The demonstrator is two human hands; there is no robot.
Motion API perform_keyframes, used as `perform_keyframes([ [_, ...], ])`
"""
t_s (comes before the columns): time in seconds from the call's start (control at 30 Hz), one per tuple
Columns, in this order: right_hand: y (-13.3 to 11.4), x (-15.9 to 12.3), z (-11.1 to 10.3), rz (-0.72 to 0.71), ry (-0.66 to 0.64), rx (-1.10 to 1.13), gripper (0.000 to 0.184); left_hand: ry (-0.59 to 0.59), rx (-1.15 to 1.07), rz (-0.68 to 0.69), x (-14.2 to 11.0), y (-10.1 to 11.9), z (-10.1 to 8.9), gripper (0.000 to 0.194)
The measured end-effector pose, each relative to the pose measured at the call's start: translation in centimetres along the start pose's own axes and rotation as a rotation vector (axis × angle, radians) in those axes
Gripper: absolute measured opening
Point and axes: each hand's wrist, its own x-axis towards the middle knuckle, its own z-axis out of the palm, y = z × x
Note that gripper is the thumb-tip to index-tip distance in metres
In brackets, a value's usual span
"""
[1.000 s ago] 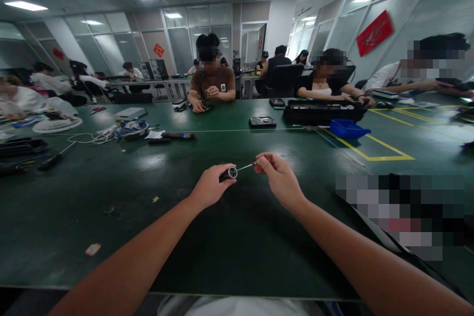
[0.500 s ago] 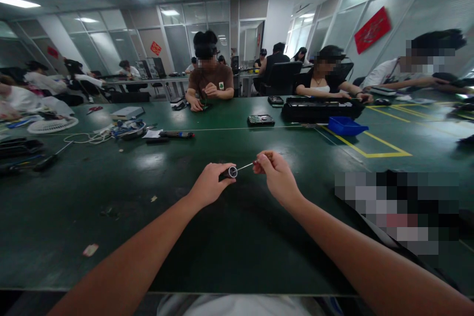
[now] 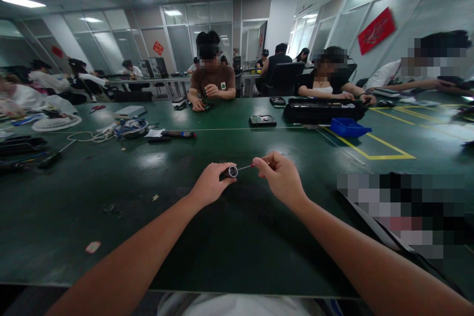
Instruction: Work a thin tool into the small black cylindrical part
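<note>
Above the green table, my left hand (image 3: 213, 181) is closed around a dark cylinder (image 3: 232, 172) whose round, silver-rimmed end faces me. Most of its body is hidden by my fingers. My right hand (image 3: 280, 175) pinches a thin screwdriver (image 3: 247, 166) by its red handle, most of which lies inside the fingers. The screwdriver's metal shaft slants left and down, with its tip at the cylinder's open end. Whether the tip touches anything inside, I cannot tell.
A hard drive (image 3: 262, 121) lies beyond my hands, with a blue tray (image 3: 349, 127) to its right. Bundled cables (image 3: 129, 127) and a dark pen-like tool (image 3: 179, 134) rest at left. Co-workers sit across the green table (image 3: 148, 247). A blurred-out object lies at right.
My right hand has turned slightly and its fingers have shifted on the screwdriver handle. My left hand keeps its hold on the cylinder. The view has shifted slightly.
</note>
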Motion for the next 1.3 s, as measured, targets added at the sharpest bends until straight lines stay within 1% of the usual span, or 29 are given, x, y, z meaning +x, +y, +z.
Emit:
perform_keyframes([
  [0.07, -0.1, -0.1, -0.1, -0.02, -0.006, -0.038, 0.034, 0.005, -0.002, 0.011, 0.0, -0.2, 0.1, 0.041],
  [0.23, -0.1, -0.4, 0.0, -0.119, -0.108, 0.008, 0.018, 0.01, 0.003, 0.029, 0.0, -0.5, 0.1, 0.04],
  [0.33, -0.2, -0.6, 0.2, -0.166, -0.121, -0.016, 0.017, 0.013, 0.0, 0.015, 0.0, -0.5, 0.1, 0.04],
  [0.4, -0.2, -0.7, 0.2, -0.143, -0.116, -0.048, 0.023, 0.007, 0.004, 0.014, 0.0, -0.5, 0.1, 0.04],
  [0.47, -0.1, -0.6, 0.1, -0.115, -0.11, -0.086, 0.033, -0.001, 0.011, 0.017, 0.0, -0.4, 0.1, 0.04],
  [0.53, 0.0, -0.4, 0.1, -0.114, -0.101, -0.111, 0.036, -0.001, 0.016, 0.018, -0.1, -0.4, 0.1, 0.04],
  [0.67, 0.5, -0.3, 0.2, -0.135, -0.093, -0.12, 0.032, 0.011, 0.007, 0.017, 0.0, -0.5, 0.0, 0.04],
  [0.83, 0.6, -0.3, 0.3, -0.115, -0.133, -0.038, 0.03, 0.014, -0.001, 0.011, -0.1, -0.5, 0.0, 0.04],
  [0.93, 0.6, -0.2, 0.3, -0.087, -0.124, -0.065, 0.034, -0.001, 0.011, 0.024, -0.2, -0.2, 0.0, 0.039],
  [1.03, 0.8, -0.1, 0.3, -0.092, -0.126, -0.076, 0.032, -0.011, -0.002, 0.032, -0.2, -0.2, -0.1, 0.039],
  [1.17, 0.9, -0.1, 0.4, -0.123, -0.137, -0.031, 0.029, -0.001, -0.007, 0.024, -0.2, -0.3, -0.2, 0.04],
  [1.23, 0.9, -0.1, 0.4, -0.111, -0.153, -0.025, 0.025, -0.001, 0.002, 0.016, -0.2, -0.3, -0.2, 0.04],
  [1.3, 0.9, -0.1, 0.3, -0.094, -0.155, -0.044, 0.027, -0.002, 0.009, 0.011, -0.1, -0.2, -0.2, 0.039],
])
